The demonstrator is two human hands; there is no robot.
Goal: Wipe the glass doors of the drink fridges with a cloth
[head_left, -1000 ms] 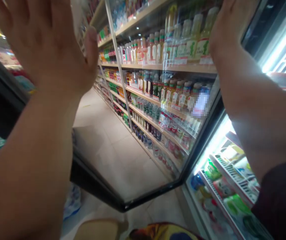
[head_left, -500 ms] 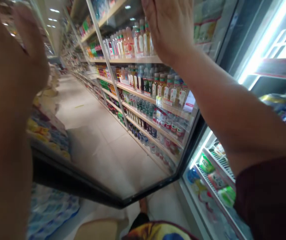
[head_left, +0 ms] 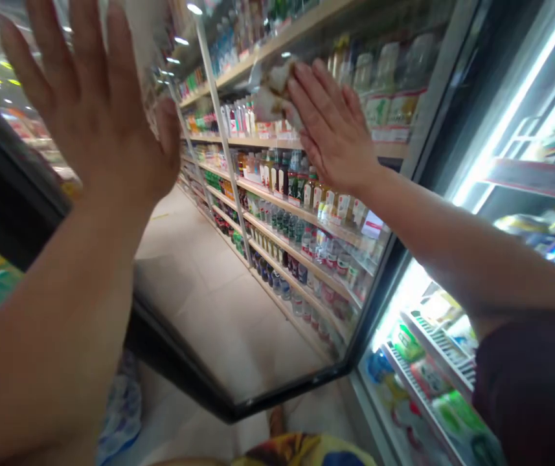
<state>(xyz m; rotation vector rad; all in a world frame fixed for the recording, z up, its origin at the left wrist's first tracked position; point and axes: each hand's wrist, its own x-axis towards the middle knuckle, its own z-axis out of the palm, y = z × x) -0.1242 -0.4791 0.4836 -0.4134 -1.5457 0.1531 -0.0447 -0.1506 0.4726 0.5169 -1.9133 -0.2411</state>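
Tall light-wood shelving with pale uprights (head_left: 215,97), several tiers, shows in the glass of a black-framed clear glass door (head_left: 287,393). Can't tell if seen through or reflected. Door stands tilted across the middle, lower corner pointing down. Right side: lit white refrigerator interior with grey-edged wire shelves (head_left: 539,179), stocked, just beyond the door's right edge. Pale tiled floor (head_left: 175,401) below door.

Left hand (head_left: 105,123): raised at upper left, back toward camera, fingers fanned wide, thumb out to the right, near door's left side; holding nothing visible. Contact with glass: can't tell. Right hand (head_left: 333,126): top centre, in front of glass, fingers straight and close together, laid flat at the right edge of a crumpled white cloth with brown patches (head_left: 273,94). Cloth is up against the upper part of the glass, sticking out left past the fingertips. Dark fabric sleeve (head_left: 530,382) on right arm.

Yellow-red-blue patterned fabric (head_left: 301,450), bottom edge. Blue-and-white bundle (head_left: 122,408), blurred, lower left under door. Green packs (head_left: 456,411) low in refrigerator. Small capped bottles (head_left: 342,206) in rows on shelving.
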